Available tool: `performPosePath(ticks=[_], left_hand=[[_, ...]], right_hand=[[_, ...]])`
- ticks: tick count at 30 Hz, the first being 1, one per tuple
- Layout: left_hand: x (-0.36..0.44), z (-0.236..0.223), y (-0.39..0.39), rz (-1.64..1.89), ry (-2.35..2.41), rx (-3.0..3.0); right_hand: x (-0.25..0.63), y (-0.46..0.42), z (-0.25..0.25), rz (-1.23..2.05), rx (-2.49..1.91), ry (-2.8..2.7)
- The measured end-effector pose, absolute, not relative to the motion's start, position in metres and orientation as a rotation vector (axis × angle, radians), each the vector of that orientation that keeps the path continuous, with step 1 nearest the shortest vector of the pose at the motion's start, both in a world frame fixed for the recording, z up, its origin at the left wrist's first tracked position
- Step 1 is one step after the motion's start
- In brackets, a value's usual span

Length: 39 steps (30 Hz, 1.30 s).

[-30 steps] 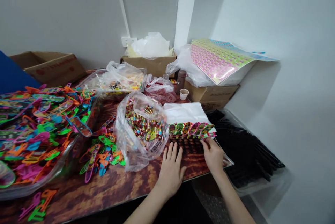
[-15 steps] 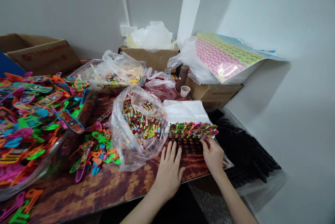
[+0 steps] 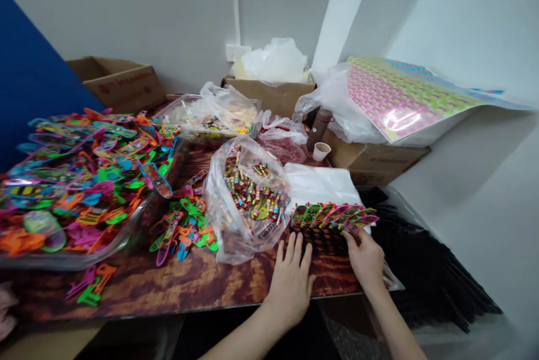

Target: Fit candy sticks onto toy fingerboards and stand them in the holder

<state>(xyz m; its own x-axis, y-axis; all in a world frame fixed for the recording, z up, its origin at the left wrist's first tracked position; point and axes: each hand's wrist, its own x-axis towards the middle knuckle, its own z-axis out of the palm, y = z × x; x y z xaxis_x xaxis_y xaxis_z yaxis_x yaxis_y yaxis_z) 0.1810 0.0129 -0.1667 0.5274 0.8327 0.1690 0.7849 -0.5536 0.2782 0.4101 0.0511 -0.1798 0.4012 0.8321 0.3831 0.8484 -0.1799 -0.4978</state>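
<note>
My left hand (image 3: 292, 281) lies palm down with its fingers spread, the fingertips at the front left edge of a black grid rack (image 3: 320, 241). Along the back of this rack leans a row of small printed toy skateboards (image 3: 324, 214), in green, orange and pink. My right hand (image 3: 365, 256) is at the right end of the row. Its thumb and index finger close at the lower end of the last pink-edged toy skateboard (image 3: 362, 220); the contact point is partly hidden. Behind the row lie clear plastic sleeves (image 3: 322, 183).
Left of the rack stands a clear bag (image 3: 221, 208) of small colourful capped sticks. Loose skateboard clips (image 3: 185, 236) and a heaped plastic bin (image 3: 138, 222) lie further left. A paper cup (image 3: 321, 151) and brown bottle (image 3: 319, 128) stand behind. Black racks (image 3: 429, 259) are piled at right.
The view has swung to the left, so everything sits further right in the picture. Both hands keep nearly the same place at the rack.
</note>
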Motion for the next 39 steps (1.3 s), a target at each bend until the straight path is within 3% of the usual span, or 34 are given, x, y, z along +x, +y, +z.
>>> performPosePath(ticks=[12, 15, 17, 19, 22, 26, 30, 34, 39], left_hand=[[0.144, -0.137, 0.004, 0.515, 1.209, 2.391], [0.106, -0.118, -0.007, 0.689, 1.252, 2.195], [0.075, -0.108, -0.009, 0.861, 1.318, 2.016], [0.044, -0.103, -0.004, 1.014, 1.428, 1.852], [0.005, -0.106, 0.018, 1.130, 1.642, 1.755], [-0.027, -0.112, 0.064, 0.989, 1.912, 1.977], [-0.040, -0.115, 0.106, 0.697, 2.235, 2.260], [-0.049, -0.122, 0.123, 0.470, 2.259, 2.348], [-0.057, -0.130, 0.111, 0.611, 2.174, 2.387]], right_hand=[[0.424, 0.057, -0.182, -0.051, -2.090, -1.495], [0.427, 0.049, -0.173, 0.016, -2.077, -1.507], [0.412, 0.033, -0.159, -0.128, -2.075, -1.387], [0.381, 0.014, -0.144, -0.339, -1.954, -1.367], [0.314, -0.004, -0.131, -0.166, -1.466, -1.725], [0.234, 0.015, -0.134, 0.107, -1.221, -2.088], [0.199, 0.072, -0.139, -0.104, -1.274, -2.244], [0.193, 0.117, -0.141, -0.192, -1.287, -2.257], [0.197, 0.122, -0.148, -0.222, -1.216, -2.297]])
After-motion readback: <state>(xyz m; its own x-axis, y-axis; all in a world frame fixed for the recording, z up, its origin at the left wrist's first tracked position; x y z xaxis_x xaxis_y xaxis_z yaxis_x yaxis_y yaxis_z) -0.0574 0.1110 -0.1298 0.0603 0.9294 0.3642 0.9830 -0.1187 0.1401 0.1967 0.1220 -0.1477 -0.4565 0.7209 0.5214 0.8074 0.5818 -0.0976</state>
